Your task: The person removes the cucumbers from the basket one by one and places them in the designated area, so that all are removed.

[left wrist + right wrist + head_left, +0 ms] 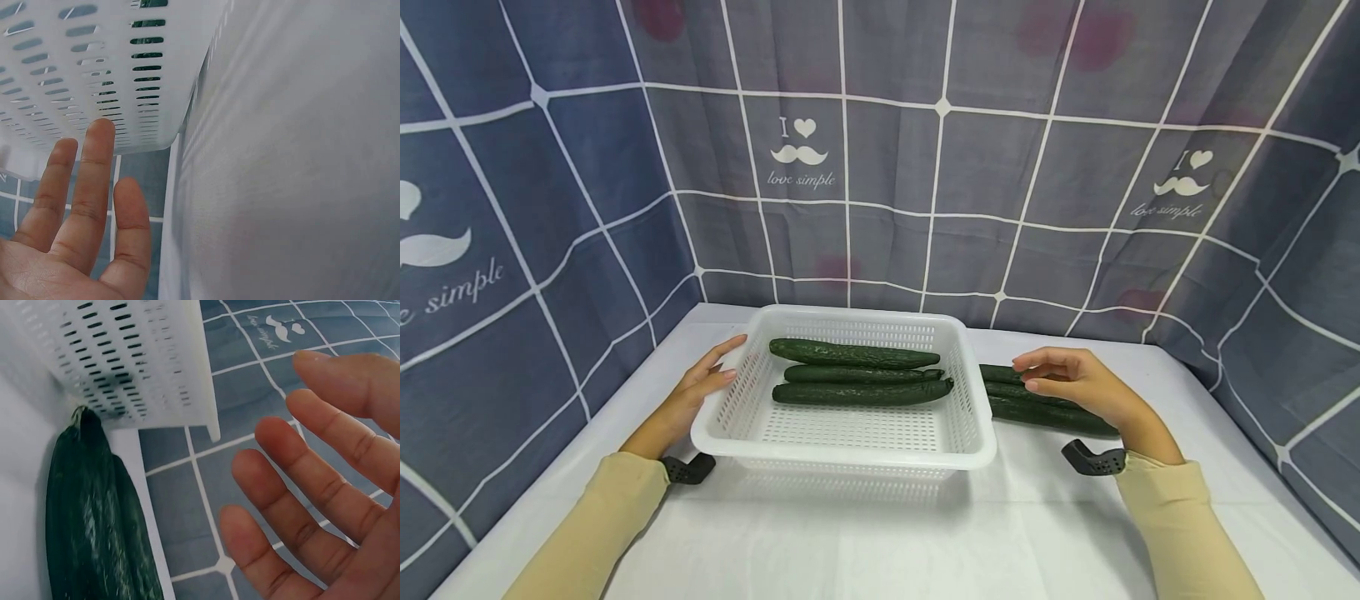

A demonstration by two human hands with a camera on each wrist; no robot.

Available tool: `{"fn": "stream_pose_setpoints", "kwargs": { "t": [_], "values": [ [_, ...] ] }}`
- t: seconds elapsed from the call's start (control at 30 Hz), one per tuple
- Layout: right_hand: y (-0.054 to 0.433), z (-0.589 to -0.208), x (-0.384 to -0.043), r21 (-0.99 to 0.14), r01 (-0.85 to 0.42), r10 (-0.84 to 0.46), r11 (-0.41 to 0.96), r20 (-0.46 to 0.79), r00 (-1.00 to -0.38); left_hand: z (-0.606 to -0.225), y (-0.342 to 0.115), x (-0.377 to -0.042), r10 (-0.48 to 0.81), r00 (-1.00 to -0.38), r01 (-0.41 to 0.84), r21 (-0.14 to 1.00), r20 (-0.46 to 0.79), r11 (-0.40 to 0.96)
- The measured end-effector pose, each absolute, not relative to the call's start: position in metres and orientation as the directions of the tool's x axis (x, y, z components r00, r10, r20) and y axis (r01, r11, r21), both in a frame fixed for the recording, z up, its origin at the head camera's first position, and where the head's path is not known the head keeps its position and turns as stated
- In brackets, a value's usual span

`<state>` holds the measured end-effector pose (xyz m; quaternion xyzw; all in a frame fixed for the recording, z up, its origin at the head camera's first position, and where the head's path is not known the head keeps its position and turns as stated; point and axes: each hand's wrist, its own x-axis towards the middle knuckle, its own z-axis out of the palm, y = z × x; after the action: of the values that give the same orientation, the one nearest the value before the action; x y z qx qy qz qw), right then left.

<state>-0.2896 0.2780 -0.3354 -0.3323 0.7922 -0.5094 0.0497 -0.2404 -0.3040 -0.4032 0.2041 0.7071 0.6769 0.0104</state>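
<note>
A white perforated plastic basket [842, 458] stands on the table, with three dark green cucumbers [862, 394] lying side by side in its far half. My left hand [688, 396] is at the basket's left side, fingers extended along the outer wall [81, 69]; whether they touch it, I cannot tell. To the right of the basket, several more cucumbers [1052, 415] lie on the table, partly hidden by the basket and my right hand. That right hand [1086, 387] hovers above them with loosely bent, spread fingers and nothing in it. One cucumber's end [84, 419] is close to the basket's wall.
A white cloth [820, 550] covers the table. Dark grey-blue checked curtains [895, 158] with white lines enclose its back and both sides. Black wrist devices [1093, 461] are worn below beige sleeves [1187, 525].
</note>
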Motion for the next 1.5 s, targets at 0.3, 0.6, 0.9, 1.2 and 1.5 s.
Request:
{"fn": "stream_pose_setpoints", "kwargs": {
  "t": [0.3,0.6,0.9,1.2,1.5],
  "values": [
    [0.269,-0.330,-0.294,-0.863,-0.443,-0.630,0.243,0.207,-0.748,-0.404,-0.303,-0.241,0.316,-0.908,0.282,0.959,0.277,-0.031],
    [0.260,-0.318,-0.301,-0.895,-0.396,-0.721,0.205,0.135,-0.680,-0.404,-0.304,-0.240,0.308,-0.913,0.276,0.961,0.269,-0.021],
    [0.235,-0.298,-0.317,-0.903,-0.389,-0.789,0.183,0.101,-0.605,-0.403,-0.304,-0.239,0.306,-0.914,0.273,0.962,0.267,-0.024],
    [0.199,-0.283,-0.329,-0.887,-0.357,-0.776,0.293,-0.003,-0.630,-0.403,-0.304,-0.239,0.312,-0.914,0.264,0.964,0.258,-0.024],
    [0.172,-0.283,-0.342,-0.885,-0.342,-0.777,0.316,-0.034,-0.629,-0.403,-0.304,-0.239,0.304,-0.918,0.265,0.964,0.255,-0.008]
  ]
}}
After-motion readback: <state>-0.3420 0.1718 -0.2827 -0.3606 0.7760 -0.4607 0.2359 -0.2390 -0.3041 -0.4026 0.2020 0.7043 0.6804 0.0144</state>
